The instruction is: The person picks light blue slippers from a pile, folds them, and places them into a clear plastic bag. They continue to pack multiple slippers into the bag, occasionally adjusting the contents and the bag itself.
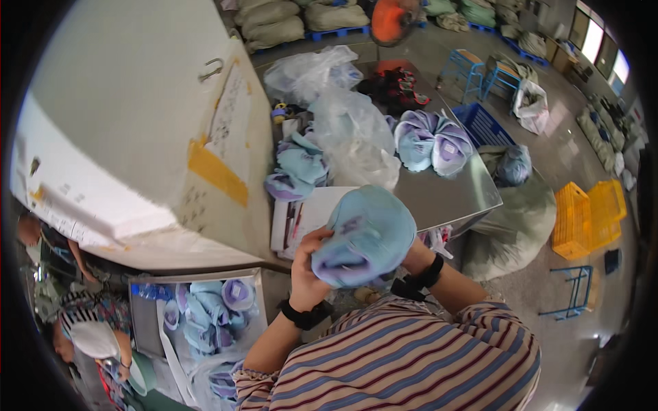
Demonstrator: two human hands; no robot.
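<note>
Above the corner of the steel table, both hands hold a light blue fabric piece (377, 229), hollow, rounded and lined in purple; its exact kind is not clear. My left hand (310, 270) grips its lower left edge beside the purple-rimmed opening. At the right edge is my right hand (417, 257), its fingers mostly hidden behind the fabric. Similar light blue and purple pieces (433, 145) lie nested on the table beyond. More of them (301, 168) are piled to the left, next to a white sheet (319, 211) with pens on it.
Clear plastic bags (353, 130) and black-and-red pieces (394, 89) cover part of the steel table (449, 195). A tall white cabinet (151, 137) stands left. Below it, a bin (260, 291) holds more blue pieces. Yellow crates (572, 219), a stool (576, 294) and a large sack (510, 229) are right. Another person (96, 335) works at lower left.
</note>
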